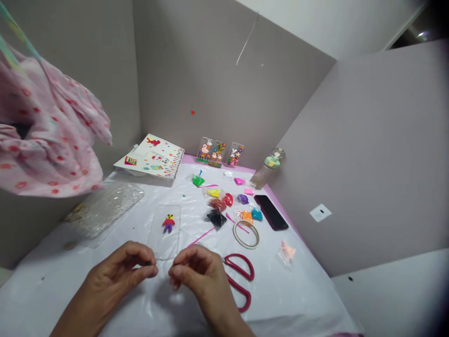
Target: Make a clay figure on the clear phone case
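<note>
My left hand [128,269] pinches a tiny dark piece [148,263] between thumb and fingertips, just above the table. Close beside it on the right, my right hand [194,271] has its thumb and fingers pressed together; whatever they hold, if anything, is too small to make out. Beyond both hands lies a clear phone case [154,234]. On it is a small clay figure [168,223] with a red top, purple legs and a yellow and black head. Red-handled scissors [249,276] lie right of my right hand, their blades mostly hidden.
Bags of coloured clay, including black [216,218] and green [198,180], lie mid-table. Nearby are a tape roll [257,238], a phone [271,212] and a bottle [264,173]. Decorated cases [205,150] lean on the wall. Pink cloth [63,140] hangs at left above a clear tray [105,210].
</note>
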The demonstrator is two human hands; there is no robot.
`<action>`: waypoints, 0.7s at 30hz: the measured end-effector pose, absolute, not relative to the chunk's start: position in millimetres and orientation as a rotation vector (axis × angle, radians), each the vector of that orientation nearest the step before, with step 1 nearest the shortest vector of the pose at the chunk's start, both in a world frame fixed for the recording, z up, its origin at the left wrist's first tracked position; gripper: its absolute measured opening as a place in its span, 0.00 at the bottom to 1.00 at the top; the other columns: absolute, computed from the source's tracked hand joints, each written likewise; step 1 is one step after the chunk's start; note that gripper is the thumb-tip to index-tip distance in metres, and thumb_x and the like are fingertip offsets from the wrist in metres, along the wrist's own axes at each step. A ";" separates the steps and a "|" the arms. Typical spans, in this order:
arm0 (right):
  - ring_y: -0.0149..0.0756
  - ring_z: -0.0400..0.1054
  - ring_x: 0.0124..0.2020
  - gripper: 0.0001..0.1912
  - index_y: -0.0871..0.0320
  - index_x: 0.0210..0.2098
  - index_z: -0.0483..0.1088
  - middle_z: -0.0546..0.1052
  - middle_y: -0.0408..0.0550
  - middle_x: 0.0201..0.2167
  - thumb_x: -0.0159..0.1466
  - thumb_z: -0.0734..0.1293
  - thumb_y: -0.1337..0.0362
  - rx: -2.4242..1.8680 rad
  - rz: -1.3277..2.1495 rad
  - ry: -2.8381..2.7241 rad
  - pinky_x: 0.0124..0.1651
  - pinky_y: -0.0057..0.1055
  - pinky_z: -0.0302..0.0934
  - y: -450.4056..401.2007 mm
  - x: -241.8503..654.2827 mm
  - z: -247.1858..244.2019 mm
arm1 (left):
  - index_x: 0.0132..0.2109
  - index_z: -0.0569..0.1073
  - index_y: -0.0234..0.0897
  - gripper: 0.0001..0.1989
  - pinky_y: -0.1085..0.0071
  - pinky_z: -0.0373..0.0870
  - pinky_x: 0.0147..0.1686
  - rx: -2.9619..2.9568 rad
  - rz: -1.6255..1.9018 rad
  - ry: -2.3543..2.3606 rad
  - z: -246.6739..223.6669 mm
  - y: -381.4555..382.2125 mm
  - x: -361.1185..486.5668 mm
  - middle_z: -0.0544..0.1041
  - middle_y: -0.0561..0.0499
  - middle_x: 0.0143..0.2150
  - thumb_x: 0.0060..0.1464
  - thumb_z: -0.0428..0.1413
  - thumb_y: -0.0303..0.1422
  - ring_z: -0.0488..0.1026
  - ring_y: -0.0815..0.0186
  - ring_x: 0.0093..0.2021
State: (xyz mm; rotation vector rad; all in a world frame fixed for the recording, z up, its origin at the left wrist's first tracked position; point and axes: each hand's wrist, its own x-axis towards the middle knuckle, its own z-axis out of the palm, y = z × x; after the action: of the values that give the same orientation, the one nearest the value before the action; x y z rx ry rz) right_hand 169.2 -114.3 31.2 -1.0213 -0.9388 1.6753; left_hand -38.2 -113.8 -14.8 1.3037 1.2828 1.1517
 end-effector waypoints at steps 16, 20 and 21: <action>0.30 0.66 0.27 0.08 0.57 0.30 0.79 0.76 0.41 0.25 0.61 0.72 0.59 -1.176 1.489 -1.461 0.31 0.28 0.59 -21.7 178.1 30.7 | 0.35 0.85 0.50 0.11 0.70 0.76 0.39 1.705 1.034 1.291 25.4 -30.1 -34.7 0.84 0.52 0.36 0.58 0.61 0.46 0.81 0.59 0.38; 0.30 0.64 0.27 0.05 0.56 0.34 0.80 0.76 0.40 0.27 0.58 0.73 0.64 -1.191 1.509 -1.385 0.31 0.27 0.58 -15.9 181.5 10.8 | 0.39 0.84 0.48 0.09 0.67 0.79 0.43 1.615 0.977 1.301 5.9 -27.5 -35.2 0.85 0.51 0.38 0.58 0.62 0.44 0.83 0.57 0.40; 0.30 0.64 0.27 0.05 0.55 0.34 0.80 0.75 0.39 0.26 0.57 0.73 0.65 -1.191 1.538 -1.365 0.32 0.27 0.58 -15.5 182.2 6.7 | 0.39 0.84 0.48 0.09 0.68 0.79 0.42 1.605 0.963 1.317 1.1 -27.6 -35.8 0.85 0.51 0.38 0.57 0.63 0.44 0.83 0.57 0.39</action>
State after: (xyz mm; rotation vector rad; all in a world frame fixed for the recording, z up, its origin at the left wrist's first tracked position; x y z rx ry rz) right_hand 182.2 -15.5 6.7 -1.1909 -1.3652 1.5381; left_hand -35.8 -27.6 1.1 1.6049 1.3173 0.9632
